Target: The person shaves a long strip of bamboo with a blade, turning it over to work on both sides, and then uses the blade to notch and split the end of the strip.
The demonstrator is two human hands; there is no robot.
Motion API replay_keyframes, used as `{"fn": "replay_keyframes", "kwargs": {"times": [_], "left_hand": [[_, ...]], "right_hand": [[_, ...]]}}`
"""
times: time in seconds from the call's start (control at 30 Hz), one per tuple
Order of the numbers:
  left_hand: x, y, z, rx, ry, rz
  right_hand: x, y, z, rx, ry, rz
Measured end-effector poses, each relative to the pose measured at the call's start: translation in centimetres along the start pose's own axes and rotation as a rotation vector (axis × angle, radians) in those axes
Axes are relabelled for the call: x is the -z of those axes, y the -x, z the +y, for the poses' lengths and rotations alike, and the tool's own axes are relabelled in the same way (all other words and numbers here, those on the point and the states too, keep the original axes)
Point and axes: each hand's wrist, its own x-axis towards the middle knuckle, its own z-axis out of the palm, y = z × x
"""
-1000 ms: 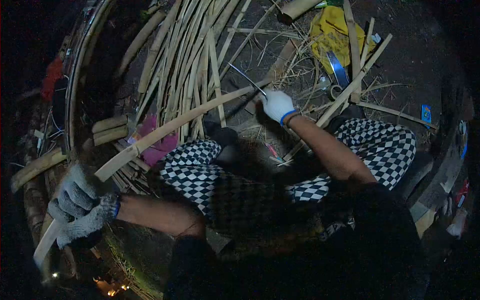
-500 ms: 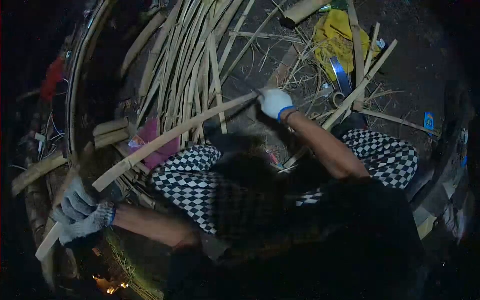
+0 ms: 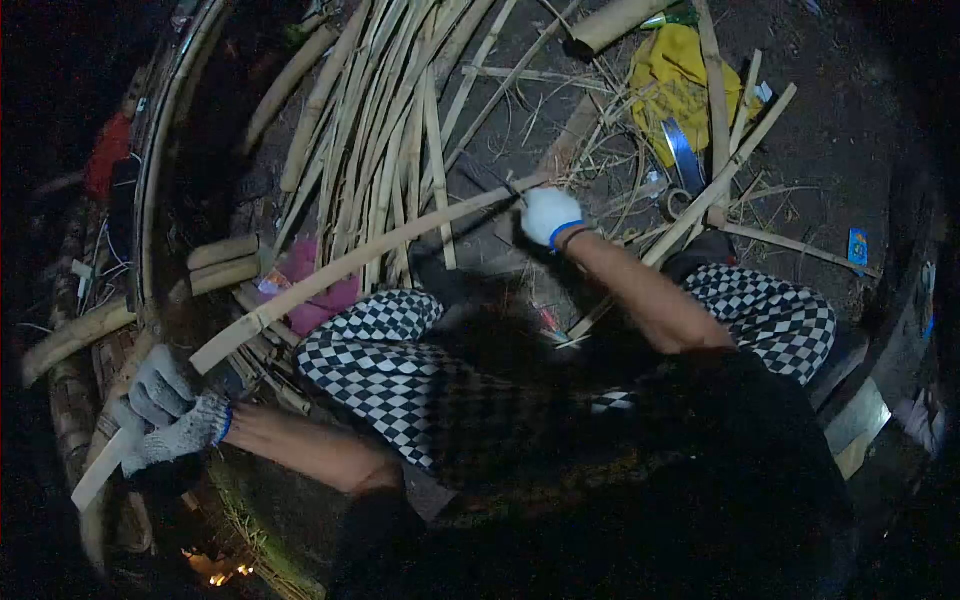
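A long flat bamboo strip [image 3: 360, 262] slants from the lower left up across my lap to the upper middle. My left hand [image 3: 168, 415], in a grey knit glove, is wrapped around the strip near its lower end, and a short piece pokes out below the fist. At the far end, my right hand [image 3: 551, 216], in a white glove with a blue cuff, is closed on a knife. The thin dark blade [image 3: 490, 178] crosses the strip's tip and points up and left; the handle is hidden in the fist.
Many split bamboo strips [image 3: 385, 140] lie piled ahead. Right of them are a yellow cloth [image 3: 668, 75], a saw blade [image 3: 682, 155], a roll of tape [image 3: 677, 203] and shavings. A pink bag [image 3: 318, 290] sits by my left knee. Small flames [image 3: 225, 573] burn at lower left.
My right hand and the strip's far end have shifted slightly; the blade now lies across the strip near its tip. My left hand keeps its grip and has barely moved.
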Motion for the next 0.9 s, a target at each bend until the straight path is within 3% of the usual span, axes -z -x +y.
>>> {"fn": "replay_keyframes", "kwargs": {"times": [0.03, 0.1, 0.13, 0.2, 0.23, 0.27, 0.33, 0.43, 0.5, 0.53, 0.57, 0.63, 0.73, 0.77, 0.83, 0.87, 0.9], "left_hand": [[0.6, -0.2, -0.1, 0.0, 0.011, 0.005], [2.5, -1.0, 0.1, 0.178, 0.401, -0.431], [1.3, -0.3, 0.9, 0.148, 0.189, -0.3], [0.5, 0.2, 1.8, 0.155, 0.134, -0.267], [0.1, 0.2, 1.7, 0.148, 0.11, -0.237], [0.1, 0.0, 1.0, 0.404, 0.74, -0.561], [0.0, 0.3, 0.8, 0.335, 0.72, -0.545], [0.7, -0.4, 0.6, 0.295, 0.652, -0.559], [1.0, -0.4, 1.1, -0.034, -0.04, 0.034], [0.8, 0.0, 1.5, 0.218, 0.395, -0.469], [0.8, 0.0, 1.6, 0.207, 0.405, -0.466], [1.0, -0.6, 1.2, 0.334, 0.719, -0.838], [1.8, -1.7, 1.0, 0.244, 0.656, -0.95], [-0.3, -0.5, 1.2, 0.232, 0.657, -0.947], [-3.6, 1.5, 2.3, 0.001, -0.174, 0.208], [-3.0, 1.4, 2.9, 0.155, 0.002, -0.147], [-2.5, 1.4, 3.0, 0.144, 0.006, -0.146]], "right_hand": [[-0.8, -0.5, -0.1, -0.004, -0.003, 0.028], [1.4, 1.8, -1.6, 0.147, -0.029, 0.108], [1.2, 1.5, -1.0, 0.144, -0.026, 0.115], [-1.3, 1.4, 1.6, 0.14, 0.001, 0.13], [-2.9, -0.4, 3.7, 0.032, -0.038, 0.093], [-4.8, -1.9, 5.4, -0.007, -0.019, 0.075], [-2.2, -2.2, 4.4, -0.054, 0.003, 0.076], [-1.5, -0.2, 3.6, 0.054, 0.006, 0.099], [-3.0, 0.3, 6.6, 0.003, -0.043, 0.054], [-4.4, -0.6, 9.4, -0.096, -0.041, 0.022], [-5.8, -2.2, 12.0, -0.275, 0.004, -0.109], [-4.6, -2.1, 11.1, -0.245, 0.085, -0.121], [-3.7, 0.4, 8.7, -0.112, 0.021, 0.053], [-4.4, -0.2, 9.9, -0.104, 0.026, 0.062], [-6.3, -0.7, 12.5, -0.23, 0.037, -0.038], [-6.0, -1.1, 12.9, -0.273, 0.069, -0.082], [-5.9, -1.5, 13.0, -0.265, 0.068, -0.074]]}}
